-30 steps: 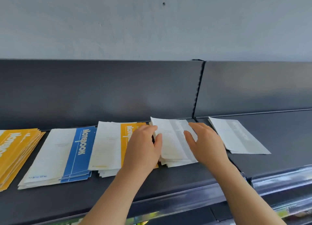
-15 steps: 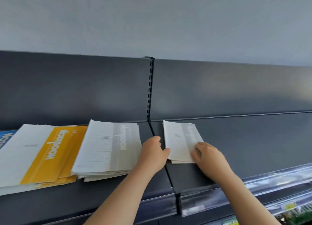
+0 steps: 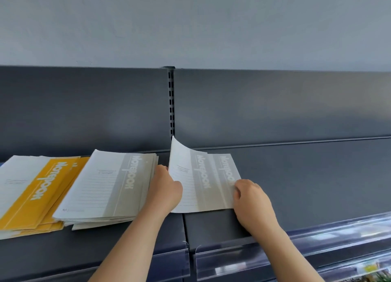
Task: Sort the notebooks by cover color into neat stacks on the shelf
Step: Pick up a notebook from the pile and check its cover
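From my remote seat: dark grey metal shelf (image 3: 306, 186) w/ matching back panel (image 3: 84, 108), pale wall (image 3: 190, 28) above, and a slotted upright (image 3: 171, 104) splitting the back into two bays. On the left bay sits a yellow stack (image 3: 40, 193), fanned and untidy, and the grey stack (image 3: 105, 186) overlaps its rt edge. Just rt of the shelf seam lies the top grey notebook (image 3: 190, 182) on a lower grey notebook (image 3: 227, 169), whose label strip shows past it. Left hand (image 3: 165, 188) grips the top one's left edge, fingers curled. Right hand (image 3: 251, 203) has fingers curled onto its rt edge; can't tell if it also catches the lower one. Vs. 0.5 s ago: the cover lay flat then and only one label showed. Now the far-left corner is curled up off the shelf, approx. level w/ the base of the upright, and the left hand has closed in from beside the edge onto it. Edges: near edge of the pair sits back from the shelf lip, and a clear price strip (image 3: 317, 241) runs along the front. Grey stack is just beside the left hand. Bare shelf runs from the right hand to the frame edge.
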Tool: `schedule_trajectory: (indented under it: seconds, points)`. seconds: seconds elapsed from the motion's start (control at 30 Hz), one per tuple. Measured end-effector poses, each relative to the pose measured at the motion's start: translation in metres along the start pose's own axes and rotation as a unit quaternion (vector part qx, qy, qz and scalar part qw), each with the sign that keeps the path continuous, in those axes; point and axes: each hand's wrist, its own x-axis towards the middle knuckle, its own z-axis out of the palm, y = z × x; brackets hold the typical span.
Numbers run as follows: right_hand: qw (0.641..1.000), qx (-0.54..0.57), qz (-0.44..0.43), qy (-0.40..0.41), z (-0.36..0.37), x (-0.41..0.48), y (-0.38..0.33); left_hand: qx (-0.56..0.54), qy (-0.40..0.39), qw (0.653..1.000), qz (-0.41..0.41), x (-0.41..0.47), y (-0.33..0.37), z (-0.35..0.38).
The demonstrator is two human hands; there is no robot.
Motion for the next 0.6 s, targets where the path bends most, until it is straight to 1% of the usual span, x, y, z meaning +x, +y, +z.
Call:
schedule_trajectory:
  seconds: [0.07, 0.13, 0.3, 0.37, 0.47, 0.6]
  points:
    - [0.999, -0.029, -0.028, -0.014, 0.0021, 0.0006, -0.0003, -0.008, -0.010, 1.000, -0.007, 0.0001, -0.0007, 0.0008]
    - [0.998, -0.021, -0.046, -0.024, 0.0023, 0.0013, 0.0015, -0.001, -0.011, 1.000, -0.007, 0.0003, 0.0002, 0.0019]
    - [0.995, 0.070, -0.059, -0.040, 0.0008, -0.0019, 0.0014, 0.002, -0.025, 1.000, -0.008, -0.0010, 0.0039, 0.0034]
    - [0.994, 0.089, -0.050, -0.025, 0.0011, -0.0013, 0.0029, 0.013, -0.030, 0.999, -0.007, -0.0021, 0.0069, 0.0035]
    - [0.998, 0.049, -0.030, 0.005, -0.0017, 0.0018, 0.0054, 0.039, -0.017, 0.999, 0.001, -0.0044, 0.0083, 0.0036]
    - [0.996, 0.024, -0.082, -0.037, -0.0015, -0.0016, 0.0019, 0.018, -0.017, 1.000, -0.017, -0.0053, 0.0076, 0.0018]
